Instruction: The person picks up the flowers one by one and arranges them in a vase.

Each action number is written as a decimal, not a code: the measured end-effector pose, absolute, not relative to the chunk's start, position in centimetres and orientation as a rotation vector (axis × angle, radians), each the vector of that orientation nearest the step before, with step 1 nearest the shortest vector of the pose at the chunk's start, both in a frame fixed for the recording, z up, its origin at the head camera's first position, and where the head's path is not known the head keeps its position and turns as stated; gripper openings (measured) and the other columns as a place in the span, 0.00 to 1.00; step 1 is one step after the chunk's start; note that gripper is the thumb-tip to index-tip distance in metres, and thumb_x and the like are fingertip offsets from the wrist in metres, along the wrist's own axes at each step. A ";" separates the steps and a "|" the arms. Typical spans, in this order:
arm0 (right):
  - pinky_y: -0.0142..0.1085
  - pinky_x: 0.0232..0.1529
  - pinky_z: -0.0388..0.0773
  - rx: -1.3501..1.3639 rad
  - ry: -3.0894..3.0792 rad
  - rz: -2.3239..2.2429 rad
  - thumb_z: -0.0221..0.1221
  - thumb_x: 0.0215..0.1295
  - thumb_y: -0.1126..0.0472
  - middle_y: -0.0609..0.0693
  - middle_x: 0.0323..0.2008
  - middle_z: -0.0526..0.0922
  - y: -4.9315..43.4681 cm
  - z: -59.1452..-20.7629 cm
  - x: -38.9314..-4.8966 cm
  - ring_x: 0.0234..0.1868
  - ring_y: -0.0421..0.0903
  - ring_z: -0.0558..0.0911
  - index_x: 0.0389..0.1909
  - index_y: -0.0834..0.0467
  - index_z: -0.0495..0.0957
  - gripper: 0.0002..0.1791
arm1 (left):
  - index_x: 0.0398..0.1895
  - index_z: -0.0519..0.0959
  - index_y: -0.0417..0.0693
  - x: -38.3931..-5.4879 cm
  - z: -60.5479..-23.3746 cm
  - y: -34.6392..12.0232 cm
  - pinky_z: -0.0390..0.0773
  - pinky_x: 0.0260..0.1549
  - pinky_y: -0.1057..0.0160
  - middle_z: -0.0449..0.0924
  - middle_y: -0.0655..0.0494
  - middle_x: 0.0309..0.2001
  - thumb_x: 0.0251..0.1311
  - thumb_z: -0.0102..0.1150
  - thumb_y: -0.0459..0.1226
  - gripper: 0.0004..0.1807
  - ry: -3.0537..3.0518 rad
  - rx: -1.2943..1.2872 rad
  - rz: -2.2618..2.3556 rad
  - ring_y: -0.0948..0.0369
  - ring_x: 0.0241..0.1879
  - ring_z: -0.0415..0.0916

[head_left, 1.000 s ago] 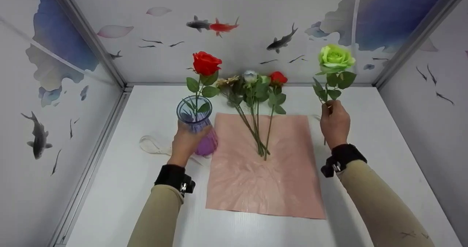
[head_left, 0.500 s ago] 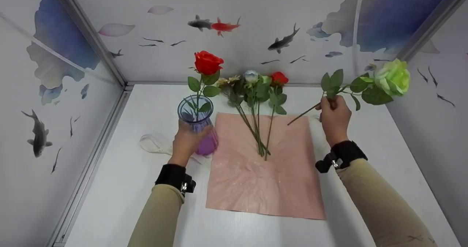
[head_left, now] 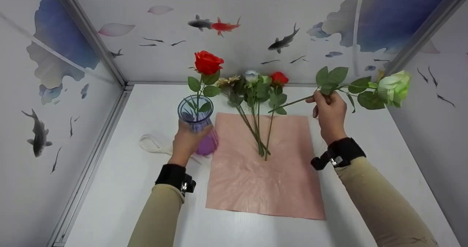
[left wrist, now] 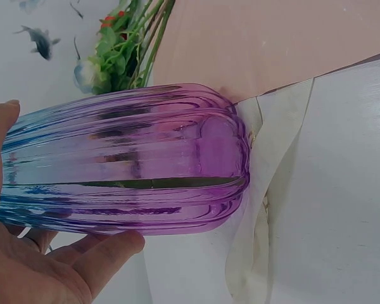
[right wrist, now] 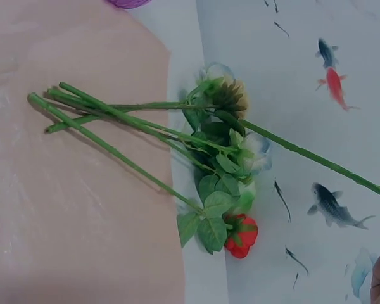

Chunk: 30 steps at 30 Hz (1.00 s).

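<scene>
My left hand grips a ribbed glass vase, blue at the mouth and purple at the base. A red rose stands upright in it, its stem showing through the glass in the left wrist view. My right hand pinches the stem of a light green rose just below its leaves. That rose lies nearly level, bloom to the right, bare stem end pointing left toward the pile of flowers. In the right wrist view its green stem crosses in front of the wall, and only fingertips show at the edge.
Several artificial flowers lie at the back, their stems crossing on a pink wrapping sheet. A white ribbon lies left of the vase, on the white table. Patterned panels wall in the back and sides.
The green rose has turned from upright to nearly level, its bloom swinging right and its stem end left. My right hand has risen slightly farther back. The left hand and vase hold still.
</scene>
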State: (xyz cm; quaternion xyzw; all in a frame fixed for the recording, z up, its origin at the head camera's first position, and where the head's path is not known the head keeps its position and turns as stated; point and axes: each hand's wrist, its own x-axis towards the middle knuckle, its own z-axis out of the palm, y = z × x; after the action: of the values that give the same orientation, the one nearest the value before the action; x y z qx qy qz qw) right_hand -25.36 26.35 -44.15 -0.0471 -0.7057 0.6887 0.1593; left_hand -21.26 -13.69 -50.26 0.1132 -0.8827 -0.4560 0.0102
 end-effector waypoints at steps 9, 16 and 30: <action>0.31 0.18 0.64 -0.016 -2.015 2.004 0.64 0.71 0.54 0.53 0.31 0.89 25.5 -42.7 -25.2 0.15 0.42 0.70 0.43 0.63 0.79 0.15 | 0.78 0.47 0.40 -21.4 -50.3 -13.7 0.70 0.63 0.37 0.69 0.34 0.70 0.57 0.68 0.61 0.59 -2.757 0.356 -1.425 0.36 0.66 0.71; 0.31 0.21 0.67 0.058 -2.028 2.008 0.65 0.70 0.52 0.54 0.30 0.88 24.4 -41.5 -24.8 0.15 0.42 0.68 0.44 0.64 0.81 0.17 | 0.78 0.47 0.40 -21.5 -50.4 -13.7 0.71 0.62 0.37 0.69 0.33 0.70 0.57 0.68 0.61 0.59 -2.754 0.347 -1.418 0.36 0.65 0.71; 0.32 0.23 0.68 0.280 -1.980 2.105 0.64 0.71 0.53 0.57 0.32 0.87 21.0 -39.0 -23.9 0.16 0.43 0.67 0.48 0.65 0.80 0.19 | 0.78 0.47 0.39 -21.5 -50.5 -13.8 0.71 0.63 0.38 0.68 0.34 0.70 0.56 0.68 0.61 0.59 -2.755 0.351 -1.414 0.37 0.66 0.72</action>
State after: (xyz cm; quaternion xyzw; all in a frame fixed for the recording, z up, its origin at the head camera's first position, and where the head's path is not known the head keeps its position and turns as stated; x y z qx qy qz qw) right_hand -23.85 21.01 -39.05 0.0957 -0.6771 0.7199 0.1187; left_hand -21.51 -13.76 -50.51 0.1127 -0.8840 -0.4536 0.0124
